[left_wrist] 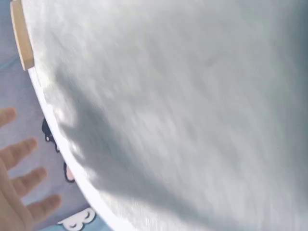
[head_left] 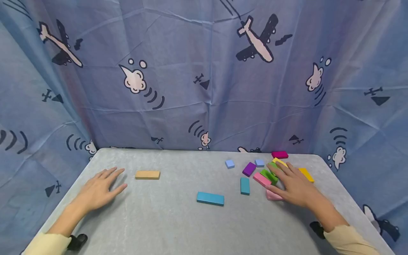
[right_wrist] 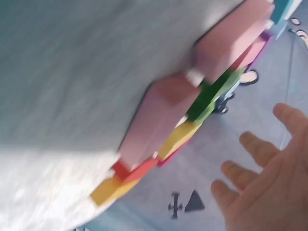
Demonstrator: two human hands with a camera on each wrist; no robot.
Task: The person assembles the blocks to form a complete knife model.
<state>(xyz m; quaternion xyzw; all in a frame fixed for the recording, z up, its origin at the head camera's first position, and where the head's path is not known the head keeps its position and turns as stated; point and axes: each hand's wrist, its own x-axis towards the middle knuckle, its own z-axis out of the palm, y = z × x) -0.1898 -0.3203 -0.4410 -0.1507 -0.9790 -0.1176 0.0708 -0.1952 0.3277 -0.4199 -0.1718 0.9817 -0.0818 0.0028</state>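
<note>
- Far left: the left hand (head_left: 98,191), bare below a pale yellow cloth sleeve (head_left: 47,244), is held palm down above the table; its fingers are spread apart and nearly straight, holding nothing.
- Just right of its fingertips: a tan, wood-coloured rectangular block (head_left: 147,175), long and flat with crisp edges, lying on the table apart from the other blocks.
- Centre: a bright blue long block (head_left: 210,199), smooth and flat, lying at a slight slant nearer the viewer.
- Right of centre: a small light-blue block (head_left: 230,164) towards the back, a purple rectangular block (head_left: 249,169), a teal rectangular block (head_left: 245,186) and a second small light-blue block (head_left: 259,163).
- Right: a loose cluster holds a rose-pink long block (head_left: 262,179), green blocks (head_left: 269,176), a pale pink block (head_left: 274,195), a yellow block (head_left: 280,162) and, at the back edge, a magenta block (head_left: 279,154).
- Over this cluster: the right hand (head_left: 294,186), fingers apart and gently bent, gripping nothing.
- Beyond that hand: an amber-yellow block (head_left: 306,175), lying diagonally.
- Beneath everything: a pale grey, faintly mottled tabletop (head_left: 159,226).
- Behind: a creased blue cloth (head_left: 178,46) printed with aeroplanes and clouds.
</note>
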